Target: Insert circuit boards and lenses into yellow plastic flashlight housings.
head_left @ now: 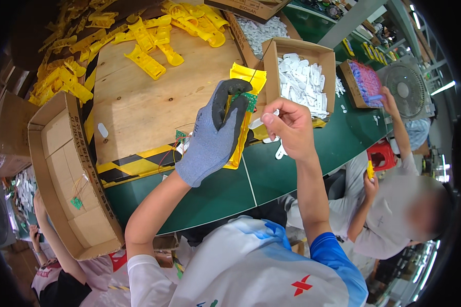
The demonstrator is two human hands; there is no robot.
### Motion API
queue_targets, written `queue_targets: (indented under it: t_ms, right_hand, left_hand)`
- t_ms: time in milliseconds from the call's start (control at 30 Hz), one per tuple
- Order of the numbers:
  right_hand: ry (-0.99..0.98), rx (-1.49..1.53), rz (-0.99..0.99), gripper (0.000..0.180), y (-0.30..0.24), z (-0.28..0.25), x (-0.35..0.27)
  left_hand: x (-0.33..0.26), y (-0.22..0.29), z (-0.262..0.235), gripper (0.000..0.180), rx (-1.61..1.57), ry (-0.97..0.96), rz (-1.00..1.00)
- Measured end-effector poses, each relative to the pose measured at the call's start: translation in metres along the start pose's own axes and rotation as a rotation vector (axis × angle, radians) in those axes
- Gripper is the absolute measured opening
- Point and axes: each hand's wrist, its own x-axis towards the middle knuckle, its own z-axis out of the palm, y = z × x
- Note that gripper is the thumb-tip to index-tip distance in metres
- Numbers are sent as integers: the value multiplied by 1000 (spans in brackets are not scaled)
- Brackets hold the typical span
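Head view: the left fingers grip a yellow case, probably light, stiff and best held by its sides, while the right fingers pinch a small white piece.

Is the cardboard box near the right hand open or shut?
Open: no lid covers the cardboard box, and heaped white pieces show inside.

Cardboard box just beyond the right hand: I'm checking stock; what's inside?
White pieces, heaped. Whatever lies under the top layer is covered; the right hand hides part too.
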Motion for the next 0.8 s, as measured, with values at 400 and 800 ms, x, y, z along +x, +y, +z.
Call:
queue_targets:
  t_ms: [400, 800]
  right_hand:
    - [149, 63, -100, 33, 17, 23, 1]
    - [317, -3, -204, 55, 25, 41, -8]
  left_hand:
    - [-3, 9, -1, 23, 131, 29, 128]
    - [-8, 5, 3, 25, 279, 31, 214]
